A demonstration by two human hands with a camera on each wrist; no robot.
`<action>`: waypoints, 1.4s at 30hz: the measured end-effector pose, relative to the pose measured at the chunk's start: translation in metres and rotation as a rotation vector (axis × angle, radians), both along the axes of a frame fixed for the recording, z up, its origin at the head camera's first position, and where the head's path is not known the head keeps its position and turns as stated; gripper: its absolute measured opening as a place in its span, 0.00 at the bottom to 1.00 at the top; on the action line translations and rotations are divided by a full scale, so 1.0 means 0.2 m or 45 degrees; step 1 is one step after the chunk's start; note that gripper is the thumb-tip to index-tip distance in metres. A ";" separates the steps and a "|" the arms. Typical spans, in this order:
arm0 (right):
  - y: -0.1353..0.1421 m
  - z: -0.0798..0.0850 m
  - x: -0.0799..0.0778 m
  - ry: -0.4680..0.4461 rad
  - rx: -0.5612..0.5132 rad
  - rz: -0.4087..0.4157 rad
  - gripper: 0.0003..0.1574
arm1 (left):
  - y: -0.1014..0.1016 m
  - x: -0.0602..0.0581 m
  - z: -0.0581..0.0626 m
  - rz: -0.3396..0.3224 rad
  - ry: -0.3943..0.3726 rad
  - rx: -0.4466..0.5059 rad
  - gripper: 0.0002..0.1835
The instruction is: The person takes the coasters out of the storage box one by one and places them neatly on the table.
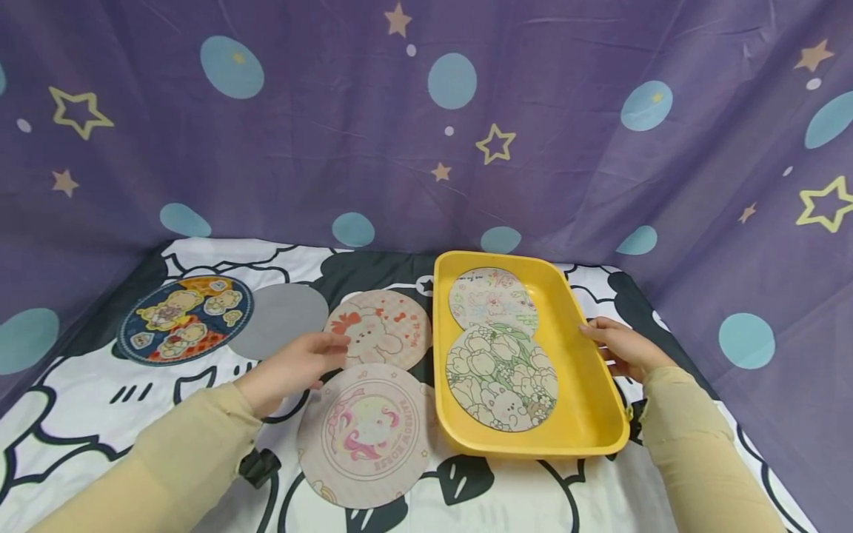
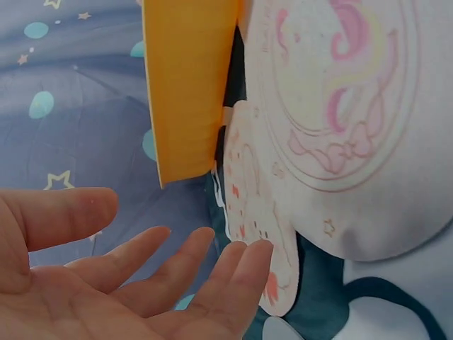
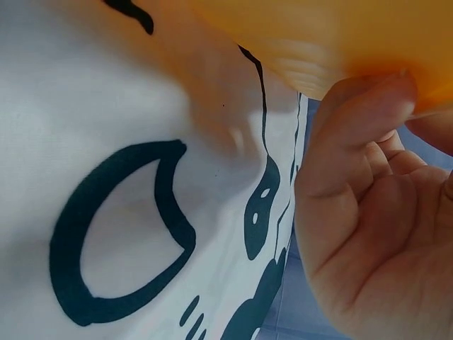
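Observation:
My right hand (image 1: pixel 623 348) pinches the right rim of a yellow plastic tray (image 1: pixel 586 407); in the right wrist view its fingers (image 3: pixel 368 106) curl up against the tray's underside. Two round printed mats lie in the tray: a tulip-and-bear mat (image 1: pixel 501 377) overlaps a mat with small coloured drawings (image 1: pixel 489 296). The left hand (image 1: pixel 293 366) holds nothing. Its fingers extend over the left edge of a pink bunny mat (image 1: pixel 383 333). In front of that one lies a pink unicorn mat (image 1: pixel 363 437), left of the tray.
Farther left, a plain grey round mat (image 1: pixel 283 318) sits partly under a dark blue mat with bear pictures (image 1: pixel 186 318). A white cloth with black cartoon outlines (image 1: pixel 220 414) covers the table. Behind it hangs a purple curtain (image 1: pixel 373 133) with stars and dots.

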State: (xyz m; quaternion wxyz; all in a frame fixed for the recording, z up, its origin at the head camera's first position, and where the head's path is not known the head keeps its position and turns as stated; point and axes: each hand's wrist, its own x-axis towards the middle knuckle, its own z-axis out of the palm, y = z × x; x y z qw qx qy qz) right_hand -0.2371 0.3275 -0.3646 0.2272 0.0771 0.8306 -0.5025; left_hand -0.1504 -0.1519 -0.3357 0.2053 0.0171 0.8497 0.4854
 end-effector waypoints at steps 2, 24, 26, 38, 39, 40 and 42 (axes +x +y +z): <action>0.00 0.00 0.00 0.001 0.000 0.003 0.21 | 0.00 0.00 0.01 -0.013 0.006 0.019 0.30; 0.01 -0.01 0.00 0.001 -0.016 0.009 0.20 | 0.11 -0.03 0.15 -0.032 0.153 0.152 0.27; 0.01 0.00 0.00 0.000 -0.022 0.005 0.20 | 0.12 -0.04 0.16 -0.016 0.173 0.176 0.27; 0.01 -0.01 0.00 -0.006 -0.009 0.005 0.22 | 0.18 -0.06 0.21 0.040 0.257 0.231 0.25; 0.01 -0.01 0.00 -0.008 -0.006 0.005 0.23 | 0.19 -0.07 0.21 0.043 0.258 0.232 0.25; 0.01 -0.01 0.00 -0.009 -0.004 0.005 0.23 | 0.19 -0.07 0.22 0.045 0.259 0.232 0.25; 0.01 -0.01 0.00 -0.011 -0.001 0.008 0.24 | 0.21 -0.07 0.22 0.049 0.259 0.233 0.25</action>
